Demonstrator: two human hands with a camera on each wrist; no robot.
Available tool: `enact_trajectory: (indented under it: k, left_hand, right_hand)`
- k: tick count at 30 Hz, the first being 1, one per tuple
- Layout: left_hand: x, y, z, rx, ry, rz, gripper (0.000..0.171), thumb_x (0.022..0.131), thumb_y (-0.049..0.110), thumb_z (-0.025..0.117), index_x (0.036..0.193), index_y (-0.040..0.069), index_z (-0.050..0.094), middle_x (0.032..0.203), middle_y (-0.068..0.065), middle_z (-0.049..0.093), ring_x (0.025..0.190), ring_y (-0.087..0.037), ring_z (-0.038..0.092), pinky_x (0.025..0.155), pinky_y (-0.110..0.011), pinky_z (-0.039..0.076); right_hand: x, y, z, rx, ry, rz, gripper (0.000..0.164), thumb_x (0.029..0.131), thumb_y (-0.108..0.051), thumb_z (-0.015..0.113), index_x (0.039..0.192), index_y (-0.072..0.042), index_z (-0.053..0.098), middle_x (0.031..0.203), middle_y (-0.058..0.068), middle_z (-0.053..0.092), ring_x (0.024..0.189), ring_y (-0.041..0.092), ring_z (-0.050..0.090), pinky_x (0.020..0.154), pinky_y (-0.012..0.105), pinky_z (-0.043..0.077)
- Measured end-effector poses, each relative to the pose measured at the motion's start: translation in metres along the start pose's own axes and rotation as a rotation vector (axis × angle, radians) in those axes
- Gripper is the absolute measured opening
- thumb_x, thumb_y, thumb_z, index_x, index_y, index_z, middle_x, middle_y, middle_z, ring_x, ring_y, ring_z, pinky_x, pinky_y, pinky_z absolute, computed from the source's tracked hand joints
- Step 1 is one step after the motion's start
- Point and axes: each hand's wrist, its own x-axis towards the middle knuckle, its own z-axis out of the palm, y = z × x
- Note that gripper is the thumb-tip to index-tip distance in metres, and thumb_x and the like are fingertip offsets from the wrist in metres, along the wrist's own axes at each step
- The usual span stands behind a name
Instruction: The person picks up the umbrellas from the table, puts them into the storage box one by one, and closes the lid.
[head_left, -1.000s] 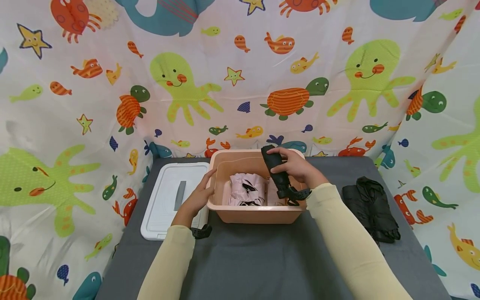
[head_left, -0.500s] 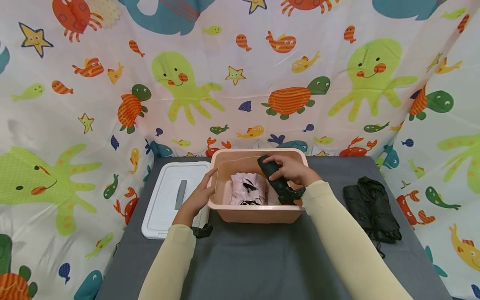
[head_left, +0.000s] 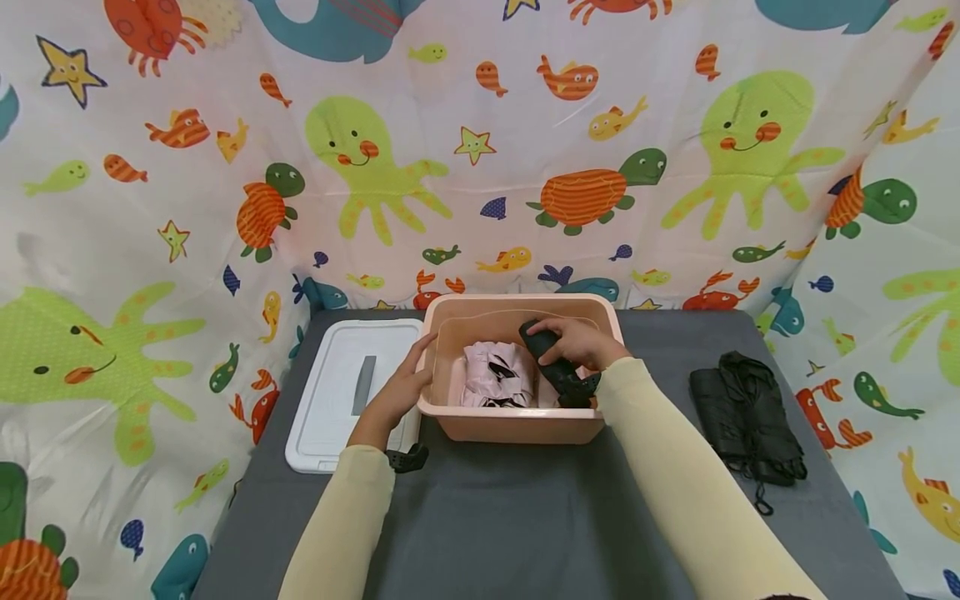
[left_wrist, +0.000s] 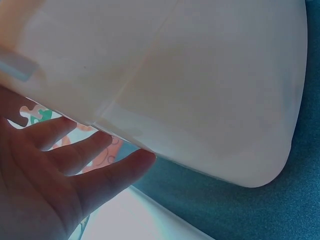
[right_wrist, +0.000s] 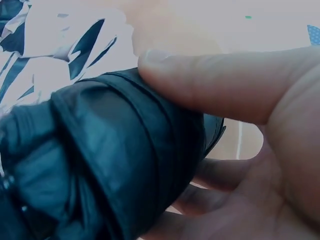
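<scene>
My right hand grips a black folding umbrella, rolled up, slanting down inside a peach plastic bin. In the right wrist view the thumb lies along the umbrella's pleated black fabric, the other fingers behind it. Left of it in the bin sits a folded pale pink bundle with black markings; more pink shows beneath the umbrella. At the bin's left side, my left hand touches the rim. The left wrist view shows its fingers extended, tips against the bin wall.
A white lid with a grey handle lies on the dark grey table, left of the bin. On the right rests a folded black fabric bundle with a small cord loop. A sea-animal printed curtain hangs right behind.
My right hand has lowered the umbrella further into the bin and tilted it flatter. The left hand stays at the bin's left rim.
</scene>
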Motion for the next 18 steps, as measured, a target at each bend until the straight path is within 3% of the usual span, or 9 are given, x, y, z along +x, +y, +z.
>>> enact_trajectory:
  k: [8,13,18]
  left_hand:
    - [0.0011,0.0015,0.0001,0.003,-0.008,0.033,0.064,0.095,0.02,0.044,0.147,0.05,0.023,0.162,-0.002,0.014,0.142,-0.035,0.03,0.104,-0.056,0.041]
    - [0.0003,0.0015,0.0001,-0.004,-0.002,0.052,0.07,0.09,0.011,0.04,0.148,0.048,0.024,0.161,-0.003,0.015,0.136,-0.038,0.039,0.096,-0.05,0.049]
    - [0.0012,-0.0009,-0.0008,0.005,0.006,0.038,0.068,0.092,0.014,0.04,0.147,0.049,0.024,0.161,-0.001,0.015,0.137,-0.036,0.038,0.097,-0.049,0.049]
  right_hand:
    - [0.002,0.0034,0.0031,-0.076,0.0,0.052,0.058,0.086,-0.009,0.067,0.14,-0.022,0.051,0.145,0.017,0.034,0.111,0.038,0.046,0.083,0.046,0.052]
    - [-0.0003,0.0033,0.0045,-0.154,0.027,0.044,0.053,0.09,-0.007,0.061,0.142,-0.017,0.05,0.144,0.019,0.04,0.102,0.033,0.053,0.084,0.046,0.054]
    - [-0.0012,0.0024,0.0046,-0.06,0.074,-0.004,0.049,0.093,-0.002,0.049,0.141,-0.004,0.047,0.132,0.025,0.049,0.102,0.036,0.058,0.081,0.049,0.056]
